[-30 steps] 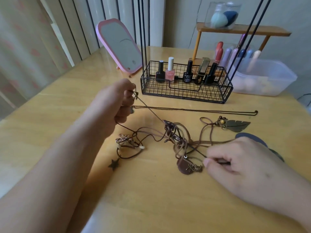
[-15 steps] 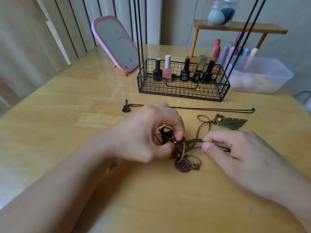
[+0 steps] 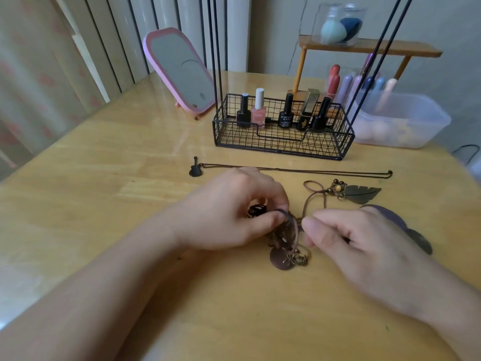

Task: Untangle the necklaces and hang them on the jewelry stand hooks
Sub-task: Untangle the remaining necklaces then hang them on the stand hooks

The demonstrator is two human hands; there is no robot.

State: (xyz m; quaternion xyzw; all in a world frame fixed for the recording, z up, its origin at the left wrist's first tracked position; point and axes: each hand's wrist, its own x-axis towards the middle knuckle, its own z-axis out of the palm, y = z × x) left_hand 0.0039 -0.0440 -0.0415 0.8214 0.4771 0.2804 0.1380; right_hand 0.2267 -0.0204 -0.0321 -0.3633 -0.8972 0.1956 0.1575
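A knot of brown cord necklaces point(image 3: 285, 234) lies mid-table, with a round brown disc pendant point(image 3: 281, 259) at its near side. My left hand point(image 3: 229, 212) pinches a cord loop at the knot's left. My right hand point(image 3: 346, 238) pinches a cord at the knot's right. A leaf pendant point(image 3: 360, 194) lies behind my right hand. One thin chain point(image 3: 299, 170) with a small guitar pendant point(image 3: 195, 170) lies straight and apart, farther back. The jewelry stand's black wire basket base point(image 3: 283, 144) carries thin black rods point(image 3: 216, 48) rising out of view; no hooks show.
Nail polish bottles point(image 3: 259, 110) stand in the wire basket. A pink mirror point(image 3: 179, 71) leans at the back left. A clear plastic tub point(image 3: 400, 121) and a wooden shelf point(image 3: 369, 46) with a jar of sponges sit at the back right. Dark flat pendants point(image 3: 416, 238) lie under my right wrist.
My left hand let go of the thin chain, which now lies flat, and came down to the knot. Both hands have closed in on the tangle.
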